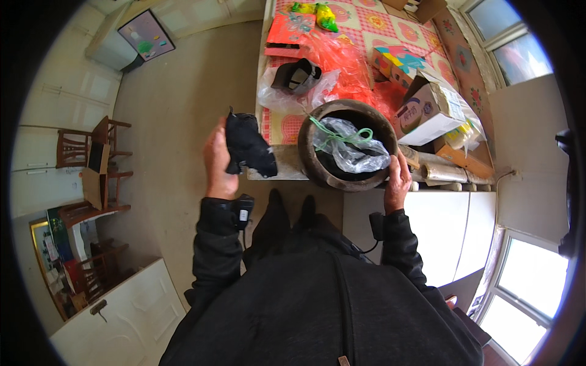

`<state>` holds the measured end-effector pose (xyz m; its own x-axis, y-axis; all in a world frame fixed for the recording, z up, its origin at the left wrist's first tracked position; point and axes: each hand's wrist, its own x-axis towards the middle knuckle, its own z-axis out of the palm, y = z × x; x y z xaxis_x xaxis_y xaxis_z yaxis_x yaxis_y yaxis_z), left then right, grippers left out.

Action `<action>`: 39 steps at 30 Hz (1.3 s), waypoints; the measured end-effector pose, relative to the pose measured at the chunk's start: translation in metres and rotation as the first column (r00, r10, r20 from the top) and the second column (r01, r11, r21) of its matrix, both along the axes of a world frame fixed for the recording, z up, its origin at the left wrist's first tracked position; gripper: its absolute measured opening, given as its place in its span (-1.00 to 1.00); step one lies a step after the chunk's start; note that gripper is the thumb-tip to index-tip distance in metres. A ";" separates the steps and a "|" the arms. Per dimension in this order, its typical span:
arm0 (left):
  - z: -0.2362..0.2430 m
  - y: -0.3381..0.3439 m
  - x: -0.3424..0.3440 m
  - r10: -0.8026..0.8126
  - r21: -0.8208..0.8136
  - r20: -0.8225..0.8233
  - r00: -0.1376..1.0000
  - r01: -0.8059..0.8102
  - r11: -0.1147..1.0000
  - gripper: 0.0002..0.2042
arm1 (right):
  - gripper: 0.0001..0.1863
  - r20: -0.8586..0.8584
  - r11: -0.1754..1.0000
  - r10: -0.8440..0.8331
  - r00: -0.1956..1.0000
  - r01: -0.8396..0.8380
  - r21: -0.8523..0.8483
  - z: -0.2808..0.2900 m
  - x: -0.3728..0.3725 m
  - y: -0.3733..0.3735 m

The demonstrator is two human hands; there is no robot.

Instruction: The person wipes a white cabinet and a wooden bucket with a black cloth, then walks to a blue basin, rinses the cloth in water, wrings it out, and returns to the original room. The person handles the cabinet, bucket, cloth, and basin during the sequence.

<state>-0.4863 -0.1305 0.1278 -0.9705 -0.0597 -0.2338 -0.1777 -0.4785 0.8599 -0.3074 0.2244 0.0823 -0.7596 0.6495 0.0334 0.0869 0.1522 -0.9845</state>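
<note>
My left hand (218, 160) holds a crumpled black cloth (249, 145) beside the table's left corner, over the floor. Its fingers are partly hidden behind the cloth. With my right hand (398, 180) I grip the right side of a round, dark brown pot (312, 163) at the table's near edge. Inside the pot's mouth lies a clear plastic bag (357, 154), with a green string (332, 135) tangled across it and over the rim. The pot's bottom is hidden.
Behind the pot, a dark cap (296, 77) and red plastic bags (342, 61) lie on the checked tablecloth (360, 24). An opened carton (427, 113) stands right of the pot, above a rolled tube (444, 172). Wooden chairs (76, 148) are at far left.
</note>
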 end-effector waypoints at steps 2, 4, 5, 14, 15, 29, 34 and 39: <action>-0.031 0.007 0.005 -0.043 0.040 0.087 0.995 0.040 0.998 -0.68 | -0.51 0.007 1.000 0.002 1.000 -0.002 -0.002 -0.001 0.001 0.000; -0.053 0.032 0.005 -0.072 -0.080 0.113 0.991 0.081 0.993 -0.73 | -0.50 0.014 1.000 -0.008 1.000 0.008 0.020 -0.003 0.004 0.001; -0.058 0.040 0.004 -0.233 -0.109 0.151 0.961 0.250 0.962 -0.74 | -0.50 0.027 0.999 -0.034 0.999 0.035 -0.014 -0.005 0.004 0.001; -0.079 0.062 0.040 -0.361 -0.514 -0.159 0.919 0.235 0.825 -0.73 | -0.63 0.096 0.693 0.058 0.994 -0.109 0.712 -0.024 0.017 0.017; -0.079 0.054 0.041 -0.410 -0.492 -0.081 0.908 0.321 0.809 -0.73 | -0.59 0.120 0.780 0.072 0.990 -0.131 0.612 -0.023 0.018 0.017; -0.087 0.098 -0.055 -0.496 -0.412 -0.374 0.784 0.338 0.846 -0.77 | -0.31 0.149 0.970 -0.234 0.961 0.242 -0.037 -0.032 0.030 0.008; -0.126 0.109 -0.084 -0.592 -0.504 -0.224 0.774 0.428 0.750 -0.76 | -0.35 0.143 0.968 -0.243 0.960 0.250 -0.033 -0.039 0.041 0.013; -0.102 0.119 -0.088 -0.585 -0.315 -0.318 0.746 0.499 0.807 -0.74 | -0.33 0.160 0.877 -0.315 0.935 0.352 -0.327 -0.026 0.033 0.002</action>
<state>-0.5748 -0.0116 0.0259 -0.8570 0.5016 0.1180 0.0078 -0.2165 0.9763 -0.2743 0.2261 0.0559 -0.4834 0.8213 -0.3031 0.1719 -0.2504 -0.9528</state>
